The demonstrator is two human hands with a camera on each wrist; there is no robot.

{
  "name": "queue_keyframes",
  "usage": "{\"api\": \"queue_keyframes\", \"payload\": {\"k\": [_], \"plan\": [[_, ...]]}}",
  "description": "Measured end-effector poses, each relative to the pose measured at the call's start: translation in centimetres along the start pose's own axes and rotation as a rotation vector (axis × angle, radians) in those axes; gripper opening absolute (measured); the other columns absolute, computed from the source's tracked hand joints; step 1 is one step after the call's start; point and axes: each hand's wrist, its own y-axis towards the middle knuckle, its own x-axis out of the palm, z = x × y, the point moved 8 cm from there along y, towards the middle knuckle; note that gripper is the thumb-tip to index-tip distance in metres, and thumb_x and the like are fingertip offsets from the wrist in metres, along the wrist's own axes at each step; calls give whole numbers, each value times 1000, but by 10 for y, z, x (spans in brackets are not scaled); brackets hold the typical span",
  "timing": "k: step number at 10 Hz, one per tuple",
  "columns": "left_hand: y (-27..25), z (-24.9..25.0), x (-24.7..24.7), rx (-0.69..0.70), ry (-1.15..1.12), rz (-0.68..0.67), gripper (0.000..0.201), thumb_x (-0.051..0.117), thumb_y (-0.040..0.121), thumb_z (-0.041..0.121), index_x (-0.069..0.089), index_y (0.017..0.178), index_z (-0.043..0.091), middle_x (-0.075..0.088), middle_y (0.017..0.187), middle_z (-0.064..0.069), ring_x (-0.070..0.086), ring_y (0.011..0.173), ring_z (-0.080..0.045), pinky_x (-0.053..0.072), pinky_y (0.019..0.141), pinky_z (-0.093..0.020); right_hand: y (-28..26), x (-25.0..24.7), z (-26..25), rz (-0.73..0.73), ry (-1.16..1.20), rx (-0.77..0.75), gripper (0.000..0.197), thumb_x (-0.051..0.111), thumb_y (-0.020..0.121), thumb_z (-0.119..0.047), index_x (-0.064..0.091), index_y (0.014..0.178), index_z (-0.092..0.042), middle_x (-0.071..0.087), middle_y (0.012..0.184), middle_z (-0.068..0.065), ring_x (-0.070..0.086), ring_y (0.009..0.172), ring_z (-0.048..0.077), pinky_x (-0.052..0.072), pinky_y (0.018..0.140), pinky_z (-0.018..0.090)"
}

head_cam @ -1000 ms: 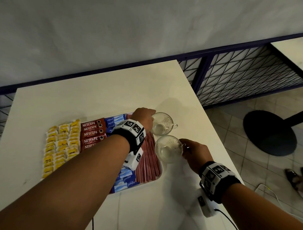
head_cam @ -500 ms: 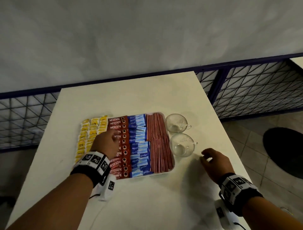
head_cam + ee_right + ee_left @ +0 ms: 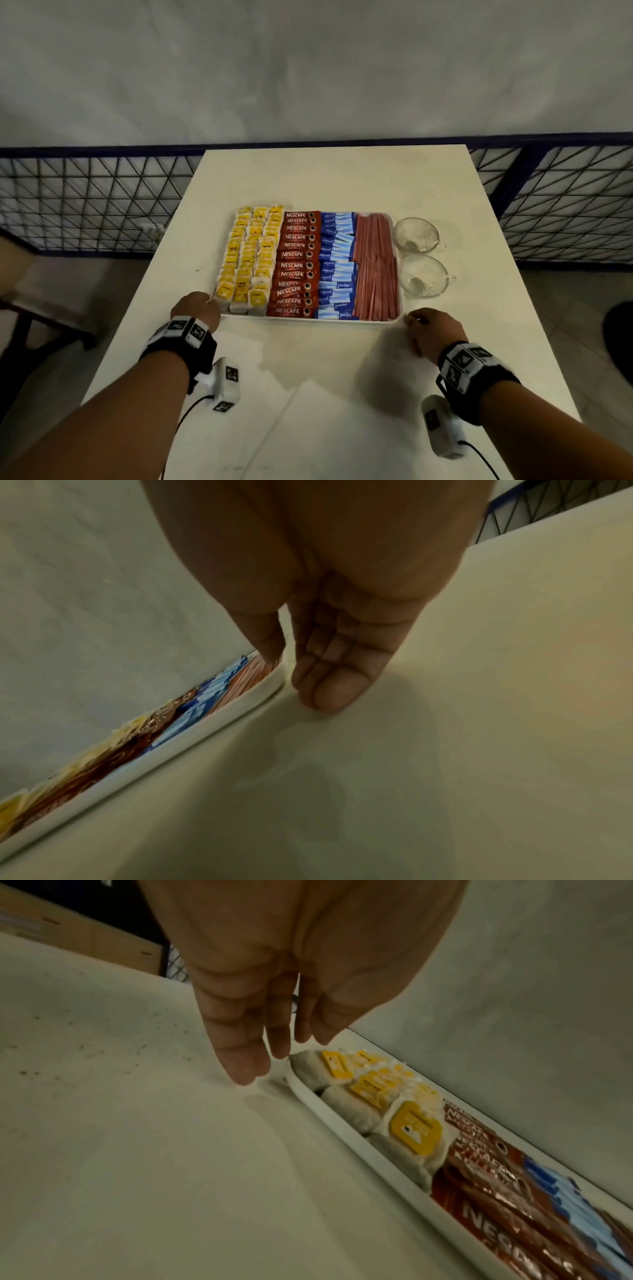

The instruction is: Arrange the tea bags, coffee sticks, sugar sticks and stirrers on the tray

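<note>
At tray (image 3: 310, 319) corners: both hands, fingers straight

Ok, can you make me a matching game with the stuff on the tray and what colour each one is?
Things:
1. tea bags
2. coffee sticks
3. sugar sticks
4. stirrers

Colours:
A. blue
B. yellow tags
C. reddish brown, thin
D. dark red with white letters

Pairs: 1-B, 2-D, 3-A, 4-C
</note>
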Motion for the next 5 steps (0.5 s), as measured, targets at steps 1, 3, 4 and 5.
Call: {"api": "queue_keyframes", "payload": {"k": [1, 3, 4, 5], "plan": [[10, -11, 7, -18, -26, -67, 40, 55, 93, 17, 54, 132, 9, 49, 140, -11, 50, 126, -30, 41, 105, -35, -1, 7, -5, 43, 88, 37, 24, 55, 89, -41, 71, 95, -23, 73, 88, 9, 68, 85, 29, 53, 85, 38], [26, -24, 21, -12, -381, -60, 31, 60, 82, 21, 67, 109, 8, 70, 102, -14, 68, 95, -33, 55, 87, -45, -10, 10, -8, 179, 276, 182, 26, 59, 88, -37, 69, 77, -17, 69, 63, 8, 66, 53, 26, 57, 60, 34], [15, -18, 11, -3, -263, -67, 30, 61, 87, 23, 66, 116, 13, 64, 121, -12, 58, 112, -34, 47, 97, -35, -14, 10, -10, 208, 324, 222, 28, 59, 90, -37, 69, 76, -16, 69, 61, 7, 66, 50, 21, 51, 52, 25], [9, -13, 6, 17, -208, -51, 28, 59, 89, 24, 68, 115, 17, 63, 124, -13, 57, 113, -34, 46, 95, -34, -12, 11, -10, 225, 304, 248, 29, 59, 88, -40, 70, 73, -17, 69, 56, 3, 68, 56, 21, 57, 69, 32]]}}
